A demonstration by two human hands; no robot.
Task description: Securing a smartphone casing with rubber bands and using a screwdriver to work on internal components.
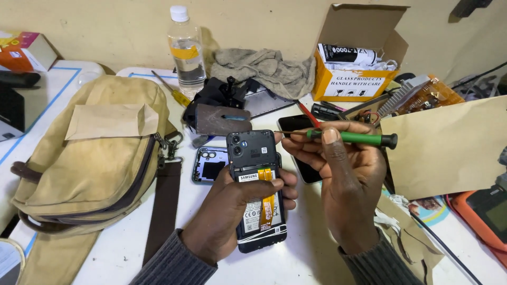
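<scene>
Green-handled precision screwdriver (pixel 348 138) lies level in the right hand's (pixel 351 182) pinch, tip near the camera end of the opened smartphone (pixel 257 190), which the left hand (pixel 232 214) clasps above the white table (pixel 121 248). Disassembly appears under way, judging by the exposed battery and orange flex ribbon; seating the fine tip would demand a steady aim. Glossy rear cover (pixel 210 164) lies just beside, a canvas sling bag (pixel 90 158) farther left.

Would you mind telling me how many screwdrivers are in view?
2: a green-handled screwdriver in the right hand, and a yellow-handled screwdriver on the table beside the water bottle. Others may be hidden in the clutter.

Opened phone (pixel 257 184) is gripped by left hand (pixel 232 211) at frame centre; green screwdriver (pixel 343 138) is pinched by right hand (pixel 348 174).
</scene>
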